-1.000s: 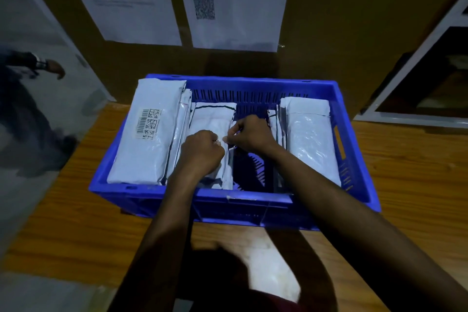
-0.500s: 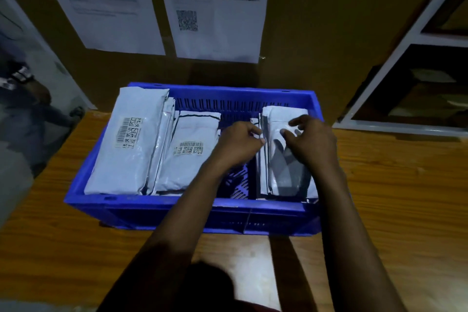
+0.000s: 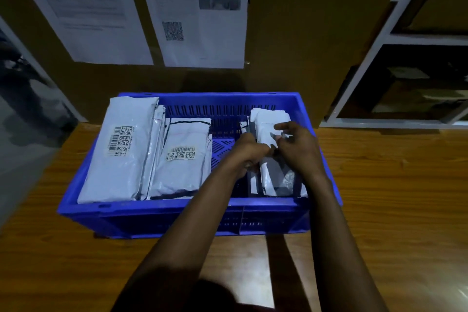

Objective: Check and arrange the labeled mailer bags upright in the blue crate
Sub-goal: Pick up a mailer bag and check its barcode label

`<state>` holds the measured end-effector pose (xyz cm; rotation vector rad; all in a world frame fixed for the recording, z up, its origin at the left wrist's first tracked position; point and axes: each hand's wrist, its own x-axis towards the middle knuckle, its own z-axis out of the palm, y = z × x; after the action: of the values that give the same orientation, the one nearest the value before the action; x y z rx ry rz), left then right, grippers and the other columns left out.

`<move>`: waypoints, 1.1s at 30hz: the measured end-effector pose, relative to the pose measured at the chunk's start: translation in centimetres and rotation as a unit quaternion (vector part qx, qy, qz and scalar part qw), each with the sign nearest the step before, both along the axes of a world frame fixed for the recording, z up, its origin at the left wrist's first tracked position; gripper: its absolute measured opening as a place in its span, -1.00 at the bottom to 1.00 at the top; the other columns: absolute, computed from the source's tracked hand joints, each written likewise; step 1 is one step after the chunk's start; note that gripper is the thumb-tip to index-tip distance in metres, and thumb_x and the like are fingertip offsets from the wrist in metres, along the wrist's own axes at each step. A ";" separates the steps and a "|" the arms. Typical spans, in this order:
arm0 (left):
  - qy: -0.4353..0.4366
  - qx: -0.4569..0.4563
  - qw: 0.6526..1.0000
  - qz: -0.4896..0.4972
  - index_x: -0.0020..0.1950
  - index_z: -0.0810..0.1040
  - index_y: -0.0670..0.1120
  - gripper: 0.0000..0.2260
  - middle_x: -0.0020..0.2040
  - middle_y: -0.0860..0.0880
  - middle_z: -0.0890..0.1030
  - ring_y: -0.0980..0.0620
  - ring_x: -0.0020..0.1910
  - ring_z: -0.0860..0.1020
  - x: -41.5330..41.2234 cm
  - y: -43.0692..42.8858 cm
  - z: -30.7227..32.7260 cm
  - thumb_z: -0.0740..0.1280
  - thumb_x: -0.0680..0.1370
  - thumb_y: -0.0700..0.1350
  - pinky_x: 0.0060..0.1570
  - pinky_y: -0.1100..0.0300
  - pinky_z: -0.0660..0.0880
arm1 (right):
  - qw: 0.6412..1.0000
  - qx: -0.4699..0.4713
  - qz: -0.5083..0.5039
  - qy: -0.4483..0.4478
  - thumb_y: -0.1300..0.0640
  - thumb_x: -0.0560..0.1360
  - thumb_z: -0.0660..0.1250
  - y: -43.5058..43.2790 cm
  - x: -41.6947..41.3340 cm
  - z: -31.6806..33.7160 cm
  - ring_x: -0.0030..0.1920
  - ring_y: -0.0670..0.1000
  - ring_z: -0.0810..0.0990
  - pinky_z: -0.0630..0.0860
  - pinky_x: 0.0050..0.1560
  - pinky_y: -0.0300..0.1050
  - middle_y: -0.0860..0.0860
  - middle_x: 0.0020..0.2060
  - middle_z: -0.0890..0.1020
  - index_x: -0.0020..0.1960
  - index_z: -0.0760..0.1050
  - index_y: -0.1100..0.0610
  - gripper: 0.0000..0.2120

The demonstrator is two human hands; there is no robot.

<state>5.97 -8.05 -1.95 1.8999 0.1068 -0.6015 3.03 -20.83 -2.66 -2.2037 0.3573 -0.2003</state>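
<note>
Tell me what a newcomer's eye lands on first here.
The bright blue crate in the middle of the wooden table, holding white mailer bags; two at its left show barcode labels. Then the left grip and right grip, both curled on the right-end bags. Printed sheets hang on the wall behind.

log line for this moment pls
left hand: grips right bags | right hand: pinches right bags | left bags: labels showing | crate: on table
</note>
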 end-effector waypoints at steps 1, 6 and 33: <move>-0.003 0.000 1.000 0.003 0.08 0.60 -0.21 -0.79 -0.06 -0.17 0.70 -0.11 -0.11 0.69 0.0 0.0 0.0 0.47 0.47 -0.24 -0.09 -0.09 0.68 | 1.000 0.005 0.002 -0.002 0.19 0.58 0.36 0.0 -0.2 0.0 0.11 0.07 0.67 0.57 0.04 -0.14 0.09 0.18 0.67 0.26 0.61 0.06 -0.73; -0.064 -0.030 0.997 0.035 -0.03 0.62 -0.02 -0.78 -0.07 0.00 0.70 -0.02 -0.06 0.69 0.2 0.8 0.4 0.57 0.40 -0.17 -0.02 0.02 0.67 | 0.999 0.039 -0.008 -0.023 0.07 0.60 0.39 -1.1 -0.5 0.7 -0.11 -0.14 0.62 0.55 -0.09 -0.36 -0.02 0.10 0.67 0.26 0.61 0.00 -0.75; -0.087 -0.162 0.983 -0.002 0.19 0.65 -0.08 -0.69 -0.02 -0.05 0.73 0.01 -0.16 0.68 0.0 7.4 2.8 0.50 0.51 0.01 -0.30 0.12 0.60 | 0.904 0.397 -0.112 -0.109 0.11 0.51 0.50 -7.5 -4.4 3.7 -0.17 -0.03 0.75 0.61 -0.34 -0.21 0.10 0.01 0.73 0.27 0.56 0.22 -0.62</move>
<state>5.94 -0.66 0.81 1.6268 -0.1027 -0.4246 -1.35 -28.38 1.07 -1.3167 0.4666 -0.3525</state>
